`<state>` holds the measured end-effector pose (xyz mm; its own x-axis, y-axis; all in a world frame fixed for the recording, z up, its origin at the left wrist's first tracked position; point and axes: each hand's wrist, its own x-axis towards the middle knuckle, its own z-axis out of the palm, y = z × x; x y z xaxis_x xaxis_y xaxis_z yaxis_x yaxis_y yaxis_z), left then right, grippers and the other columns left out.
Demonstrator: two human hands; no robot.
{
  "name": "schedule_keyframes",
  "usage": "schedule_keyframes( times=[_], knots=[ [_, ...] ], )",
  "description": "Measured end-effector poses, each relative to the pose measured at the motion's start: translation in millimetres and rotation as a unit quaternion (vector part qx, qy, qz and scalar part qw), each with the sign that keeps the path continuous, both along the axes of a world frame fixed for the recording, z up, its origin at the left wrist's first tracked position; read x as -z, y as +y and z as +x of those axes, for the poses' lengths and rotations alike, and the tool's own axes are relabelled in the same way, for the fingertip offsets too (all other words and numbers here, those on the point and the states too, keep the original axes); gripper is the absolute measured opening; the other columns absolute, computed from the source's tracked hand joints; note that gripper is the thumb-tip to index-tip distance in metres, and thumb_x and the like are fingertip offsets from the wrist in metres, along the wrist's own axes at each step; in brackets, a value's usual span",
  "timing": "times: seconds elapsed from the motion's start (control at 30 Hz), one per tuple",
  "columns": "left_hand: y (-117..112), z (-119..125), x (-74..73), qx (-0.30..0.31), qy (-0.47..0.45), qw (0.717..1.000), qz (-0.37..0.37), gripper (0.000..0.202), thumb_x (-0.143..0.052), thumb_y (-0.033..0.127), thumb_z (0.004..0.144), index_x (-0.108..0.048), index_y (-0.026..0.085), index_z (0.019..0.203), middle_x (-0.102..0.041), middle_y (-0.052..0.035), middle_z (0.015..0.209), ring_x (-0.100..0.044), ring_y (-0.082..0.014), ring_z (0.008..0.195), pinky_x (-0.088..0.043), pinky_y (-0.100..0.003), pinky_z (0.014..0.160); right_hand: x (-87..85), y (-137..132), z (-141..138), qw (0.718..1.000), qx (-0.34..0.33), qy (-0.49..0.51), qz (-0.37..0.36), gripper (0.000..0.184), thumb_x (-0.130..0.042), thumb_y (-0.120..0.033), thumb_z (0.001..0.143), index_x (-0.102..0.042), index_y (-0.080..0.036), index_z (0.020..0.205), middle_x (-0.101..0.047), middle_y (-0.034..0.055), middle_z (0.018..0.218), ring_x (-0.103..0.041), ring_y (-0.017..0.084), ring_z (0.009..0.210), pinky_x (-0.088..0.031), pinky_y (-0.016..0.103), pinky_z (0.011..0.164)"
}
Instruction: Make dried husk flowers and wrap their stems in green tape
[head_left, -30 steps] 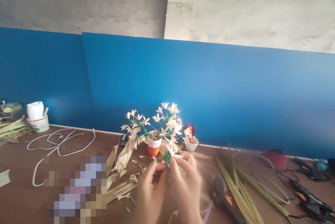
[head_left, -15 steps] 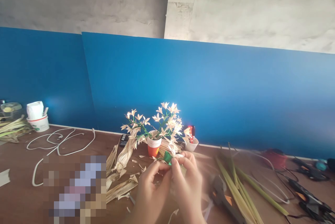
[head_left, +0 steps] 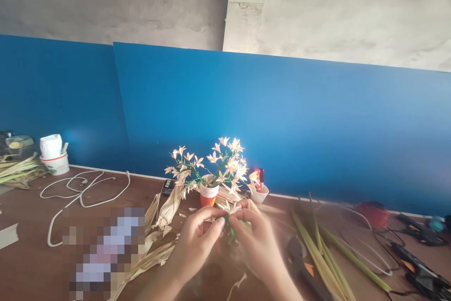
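Between my hands is a small pale husk flower [head_left: 229, 207] with a bit of green below it. My left hand [head_left: 201, 233] pinches its left side between thumb and fingers. With thumb and fingertips closed, my right hand [head_left: 252, 229] grips it from the right, near the green part. Just beyond stands a stack of paper cups [head_left: 208, 194], red at the bottom, holding branches of similar cream flowers [head_left: 230, 165] on green stems. Dried corn husks [head_left: 169, 212] lie left of the cups.
A black-handled glue gun [head_left: 303, 263] and long green-yellow leaf strips [head_left: 322, 254] lie to the right. Further right are black tools with cords [head_left: 419, 263]. A white cable [head_left: 82, 197] coils at left, near a white tub [head_left: 56, 164]. A blue panel [head_left: 246, 104] backs the table.
My left hand has shifted up to the flower and now pinches it. The green piece that showed above my fingers is now mostly below the flower. The view has shifted slightly.
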<state>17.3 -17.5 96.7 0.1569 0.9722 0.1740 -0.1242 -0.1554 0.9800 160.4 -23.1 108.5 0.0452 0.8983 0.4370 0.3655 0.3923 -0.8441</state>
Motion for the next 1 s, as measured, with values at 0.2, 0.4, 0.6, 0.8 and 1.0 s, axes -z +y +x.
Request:
schedule_keyframes(
  times=[0.2, 0.4, 0.6, 0.8, 1.0],
  knots=[
    [2, -2, -8.9, -0.015, 0.002, 1.0, -0.002, 0.027, -0.067, 0.042, 0.072, -0.073, 0.017, 0.081, -0.058, 0.0, 0.057, -0.047, -0.011, 0.044, -0.034, -0.02, 0.039, -1.0, 6, -4, 1.0, -0.027, 0.004, -0.006, 0.022, -0.058, -0.032, 0.081, -0.065, -0.019, 0.065, -0.059, 0.0028, 0.08, -0.057, 0.019, 0.078, -0.045, 0.029, 0.072],
    [10, -12, -12.1, -0.095, -0.036, 0.994, -0.035, 0.031, -0.068, 0.045, 0.07, -0.068, 0.016, 0.079, -0.053, 0.0034, 0.045, -0.043, -0.0096, 0.039, -0.033, -0.019, 0.038, -8.3, 12, -20, 0.98, -0.137, 0.101, -0.107, 0.029, -0.054, -0.044, 0.085, -0.066, -0.018, 0.077, -0.065, 0.002, 0.074, -0.06, 0.018, 0.073, -0.046, 0.028, 0.07],
    [16, -15, -8.9, -0.106, -0.077, 0.991, -0.034, 0.031, -0.069, 0.045, 0.069, -0.066, 0.015, 0.076, -0.054, 0.0027, 0.05, -0.046, -0.0094, 0.044, -0.034, -0.017, 0.039, -0.9, 19, -36, 0.946, -0.167, 0.225, -0.164, 0.028, -0.065, -0.045, 0.076, -0.065, -0.017, 0.076, -0.065, 0.0011, 0.068, -0.06, 0.016, 0.066, -0.046, 0.026, 0.065],
    [15, -13, -10.4, -0.106, -0.08, 0.99, -0.054, 0.029, -0.071, 0.043, 0.066, -0.064, 0.015, 0.073, -0.048, 0.0058, 0.047, -0.04, -0.0078, 0.043, -0.029, -0.017, 0.039, -1.5, 21, -38, 0.948, -0.129, 0.241, -0.164, 0.03, -0.066, -0.045, 0.074, -0.062, -0.017, 0.064, -0.056, -0.0019, 0.056, -0.05, 0.012, 0.052, -0.04, 0.022, 0.051],
    [18, -6, 0.3, -0.073, -0.13, 0.987, -0.063, 0.026, -0.071, 0.039, 0.067, -0.064, 0.014, 0.073, -0.047, 0.0065, 0.051, -0.032, -0.0045, 0.042, -0.024, -0.017, 0.041, 7.9, 19, -39, 0.985, -0.035, 0.151, -0.078, 0.017, -0.063, -0.032, 0.074, -0.063, -0.017, 0.065, -0.06, -0.0009, 0.057, -0.05, 0.012, 0.052, -0.039, 0.023, 0.05]
  ],
)
